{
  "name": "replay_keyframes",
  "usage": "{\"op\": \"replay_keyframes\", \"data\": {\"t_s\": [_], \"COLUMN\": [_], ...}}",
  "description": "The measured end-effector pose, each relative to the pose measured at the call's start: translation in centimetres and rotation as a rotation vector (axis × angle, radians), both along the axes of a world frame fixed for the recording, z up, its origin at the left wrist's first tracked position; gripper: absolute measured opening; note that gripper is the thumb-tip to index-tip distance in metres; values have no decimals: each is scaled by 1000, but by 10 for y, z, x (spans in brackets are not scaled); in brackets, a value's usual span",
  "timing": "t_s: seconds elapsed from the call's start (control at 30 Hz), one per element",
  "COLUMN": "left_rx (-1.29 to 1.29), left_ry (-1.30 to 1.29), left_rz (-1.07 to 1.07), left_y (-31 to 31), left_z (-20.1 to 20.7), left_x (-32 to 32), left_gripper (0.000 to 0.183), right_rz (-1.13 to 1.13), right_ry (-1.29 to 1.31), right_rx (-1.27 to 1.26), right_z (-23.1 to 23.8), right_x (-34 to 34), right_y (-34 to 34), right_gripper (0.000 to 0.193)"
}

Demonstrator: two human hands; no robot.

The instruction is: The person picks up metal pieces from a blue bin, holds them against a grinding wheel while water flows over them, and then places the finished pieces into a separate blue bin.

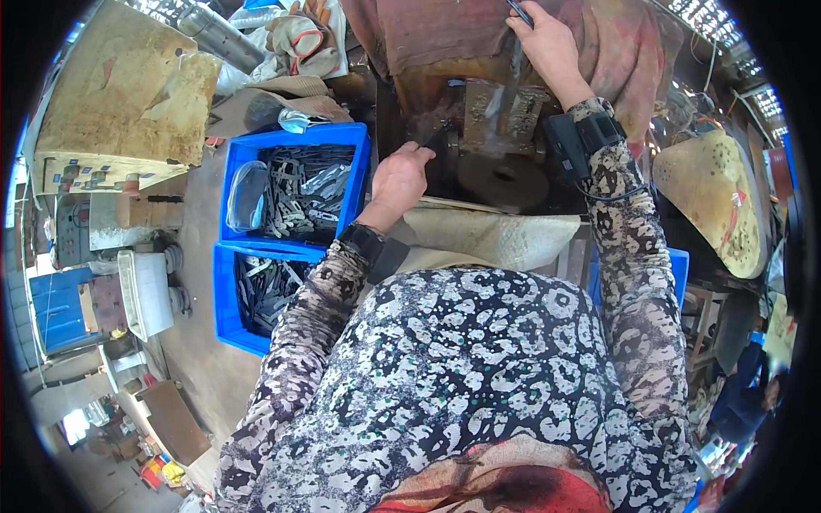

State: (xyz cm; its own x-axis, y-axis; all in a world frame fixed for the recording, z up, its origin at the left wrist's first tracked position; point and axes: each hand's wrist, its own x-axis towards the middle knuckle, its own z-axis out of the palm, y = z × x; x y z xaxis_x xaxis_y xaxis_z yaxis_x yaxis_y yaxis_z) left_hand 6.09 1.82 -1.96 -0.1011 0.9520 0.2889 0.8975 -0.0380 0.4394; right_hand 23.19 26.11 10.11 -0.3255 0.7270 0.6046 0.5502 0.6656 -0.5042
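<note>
Slim dark piece (pixel 518 11) was gripped by the fingers of the right hand (pixel 552 53) at 1 o'clock. Left hand (pixel 400 181) was placed near 12, fingers curled; whether the dark pointed piece (pixel 440 136) at their tips was held could not be told. Round wheel (pixel 486 183) was seen at 3 o'clock from it; metal strips (pixel 295 192) were heaped in blue bins (pixel 361 162), 9–10 o'clock.

The right hand (pixel 552 56) pinches a slim dark piece (pixel 519 12) in front of a brown cloth (pixel 453 38). The left hand (pixel 399 185) reaches over the left edge of a dark machine bed (pixel 432 184), its fingers bent; what they grip is unclear. A round disc (pixel 503 182) sits near the bed's near edge. Two blue bins (pixel 226 299) hold flat metal pieces (pixel 295 201); a clear oval container (pixel 248 195) stands along the farther bin's left edge.
</note>
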Motion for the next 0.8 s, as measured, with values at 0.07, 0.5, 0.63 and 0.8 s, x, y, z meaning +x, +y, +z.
{"op": "replay_keyframes", "data": {"t_s": [0.07,0.5,0.63,0.8], "left_rx": [-22,-10,-27,-122], "left_ry": [-7,-21,21,64], "left_rz": [-3,12,-14,-13], "left_y": [-1,-2,-1,0], "left_z": [2,12,10,8], "left_x": [-1,4,8,13], "left_gripper": [22,22,22,26], "right_rz": [-15,-54,-42,-22], "right_ry": [-18,-43,-28,-7], "right_rx": [-7,-49,-19,3], "right_z": [2,24,26,22], "right_x": [-2,4,8,11], "right_y": [-1,-17,-21,-14], "right_gripper": [21,23,23,22]}}
